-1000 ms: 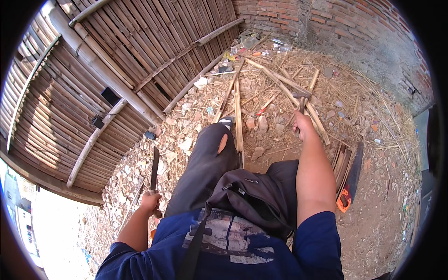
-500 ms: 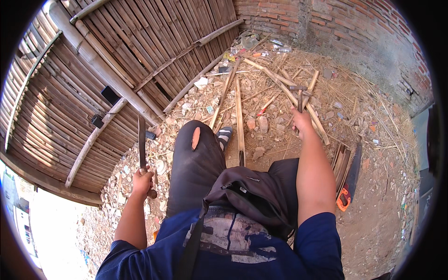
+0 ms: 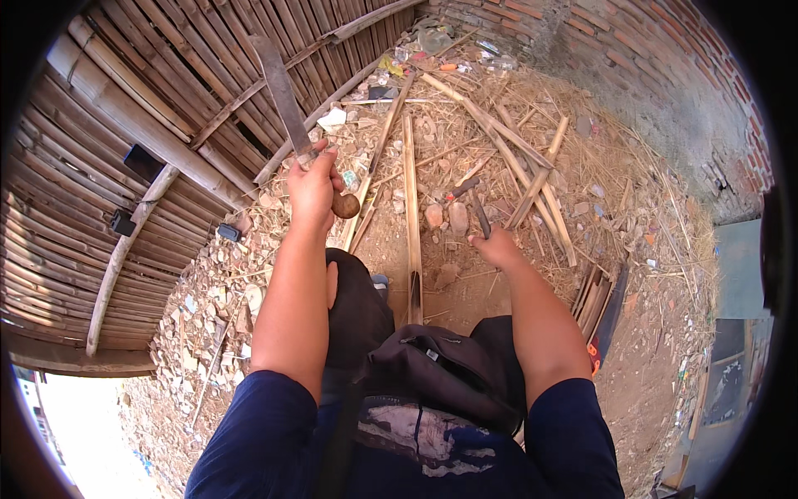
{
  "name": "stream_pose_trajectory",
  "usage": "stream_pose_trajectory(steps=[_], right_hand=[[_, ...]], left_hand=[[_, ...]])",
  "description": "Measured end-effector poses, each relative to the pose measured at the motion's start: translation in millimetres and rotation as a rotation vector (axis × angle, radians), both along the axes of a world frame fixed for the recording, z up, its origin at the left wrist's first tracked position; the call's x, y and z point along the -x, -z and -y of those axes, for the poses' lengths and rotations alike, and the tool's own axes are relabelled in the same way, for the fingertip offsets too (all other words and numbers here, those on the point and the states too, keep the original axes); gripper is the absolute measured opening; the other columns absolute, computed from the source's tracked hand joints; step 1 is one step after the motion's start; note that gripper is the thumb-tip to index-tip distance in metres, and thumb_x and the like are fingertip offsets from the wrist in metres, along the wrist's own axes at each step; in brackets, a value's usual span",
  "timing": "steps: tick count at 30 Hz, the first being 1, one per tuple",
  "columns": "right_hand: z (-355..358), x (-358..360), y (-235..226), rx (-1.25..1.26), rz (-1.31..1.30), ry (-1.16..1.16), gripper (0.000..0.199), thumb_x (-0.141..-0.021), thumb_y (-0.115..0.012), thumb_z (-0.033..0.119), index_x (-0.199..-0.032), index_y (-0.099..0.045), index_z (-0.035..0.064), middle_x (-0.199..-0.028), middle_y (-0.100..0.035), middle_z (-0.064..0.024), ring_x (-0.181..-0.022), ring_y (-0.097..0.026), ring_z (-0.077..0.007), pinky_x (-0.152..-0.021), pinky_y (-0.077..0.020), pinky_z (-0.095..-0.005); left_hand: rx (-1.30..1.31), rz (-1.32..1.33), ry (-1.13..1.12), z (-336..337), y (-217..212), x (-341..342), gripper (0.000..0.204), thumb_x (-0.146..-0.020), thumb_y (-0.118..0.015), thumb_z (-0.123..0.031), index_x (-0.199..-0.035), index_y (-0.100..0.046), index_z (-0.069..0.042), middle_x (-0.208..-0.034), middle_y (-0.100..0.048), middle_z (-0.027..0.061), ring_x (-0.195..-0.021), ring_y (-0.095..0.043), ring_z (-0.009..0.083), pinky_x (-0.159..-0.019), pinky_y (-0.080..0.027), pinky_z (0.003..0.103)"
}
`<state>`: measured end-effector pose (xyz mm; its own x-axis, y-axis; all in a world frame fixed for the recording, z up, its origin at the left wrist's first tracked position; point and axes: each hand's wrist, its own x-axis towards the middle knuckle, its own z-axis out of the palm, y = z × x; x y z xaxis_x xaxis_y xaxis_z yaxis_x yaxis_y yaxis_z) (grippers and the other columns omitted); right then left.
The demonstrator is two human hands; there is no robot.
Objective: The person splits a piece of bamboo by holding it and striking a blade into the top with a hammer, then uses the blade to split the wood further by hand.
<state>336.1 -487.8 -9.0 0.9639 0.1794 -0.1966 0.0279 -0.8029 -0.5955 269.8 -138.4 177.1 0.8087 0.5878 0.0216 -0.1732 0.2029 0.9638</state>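
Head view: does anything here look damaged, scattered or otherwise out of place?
Yes. Broken brick and stone rubble litters the dirt beside the woven bamboo wall, and split bamboo slats lie criss-crossed over straw. The left hand holds a long flat metal blade raised; the right hand grips a thin dark stick.

Open air above the bare dirt (image 3: 465, 283) between both hands. Ahead: crossed bamboo strips (image 3: 515, 158) and rubble stones (image 3: 445, 216) clutter the ground. Bamboo wall (image 3: 150, 108) blocks the left, brick wall (image 3: 665, 66) far right, stacked slats (image 3: 594, 291) beside right forearm.
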Motion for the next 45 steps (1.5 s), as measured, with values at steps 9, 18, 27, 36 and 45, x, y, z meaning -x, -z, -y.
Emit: stream_pose_trajectory(steps=[9, 18, 27, 36, 45], right_hand=[[-107, -46, 102, 0.036, -0.212, -0.069, 0.052, -0.084, -0.078, 0.026, -0.118, -0.054, -0.0054, -0.109, -0.068, -0.0287, -0.106, -0.067, -0.0440, -0.093, -0.0524, -0.0507], [-166, -30, 190, 0.134, -0.085, 0.087, 0.054, -0.083, -0.078, 0.023, -0.119, -0.051, -0.0070, -0.101, -0.070, -0.0306, -0.098, -0.069, -0.0479, -0.089, -0.0552, -0.0510], [-180, -32, 221, 0.117, -0.153, 0.196, 0.046, -0.081, -0.076, 0.018, -0.116, -0.053, -0.0034, -0.102, -0.071, -0.0292, -0.099, -0.070, -0.0452, -0.089, -0.0552, -0.0507], [-184, -52, 145, -0.155, 0.030, 0.407, 0.027, -0.079, -0.071, 0.009, -0.103, -0.061, 0.0024, -0.087, -0.072, -0.0196, -0.084, -0.071, -0.0424, -0.078, -0.0552, -0.0493], [-180, -50, 24, -0.542, 0.364, 0.448, 0.028, -0.079, -0.077, 0.013, -0.099, -0.060, 0.0023, -0.085, -0.072, -0.0172, -0.079, -0.072, -0.0375, -0.073, -0.0555, -0.0467]], left_hand=[[0.067, -0.262, 0.022, -38, 42, -37, 0.035, -0.094, -0.071, -0.016, -0.123, -0.060, 0.002, -0.068, -0.056, 0.0016, -0.050, -0.048, 0.0096, -0.047, -0.039, 0.027], [0.199, -0.253, 0.022, -59, 41, -40, 0.035, -0.096, -0.071, -0.016, -0.125, -0.062, 0.000, -0.066, -0.055, 0.0003, -0.051, -0.048, 0.0092, -0.049, -0.039, 0.025], [0.153, -0.322, 0.030, -63, 38, -40, 0.041, -0.097, -0.068, -0.019, -0.131, -0.059, 0.002, -0.069, -0.049, -0.0013, -0.055, -0.047, 0.0101, -0.053, -0.038, 0.027], [0.107, -0.259, -0.006, -56, 47, -42, 0.025, -0.094, -0.076, -0.018, -0.110, -0.063, -0.003, -0.066, -0.056, 0.0000, -0.050, -0.050, 0.0101, -0.049, -0.039, 0.026], [-0.039, -0.208, 0.120, -31, 26, -40, 0.029, -0.087, -0.084, -0.020, -0.093, -0.060, -0.007, -0.067, -0.057, -0.0010, -0.049, -0.050, 0.0087, -0.046, -0.039, 0.026]])
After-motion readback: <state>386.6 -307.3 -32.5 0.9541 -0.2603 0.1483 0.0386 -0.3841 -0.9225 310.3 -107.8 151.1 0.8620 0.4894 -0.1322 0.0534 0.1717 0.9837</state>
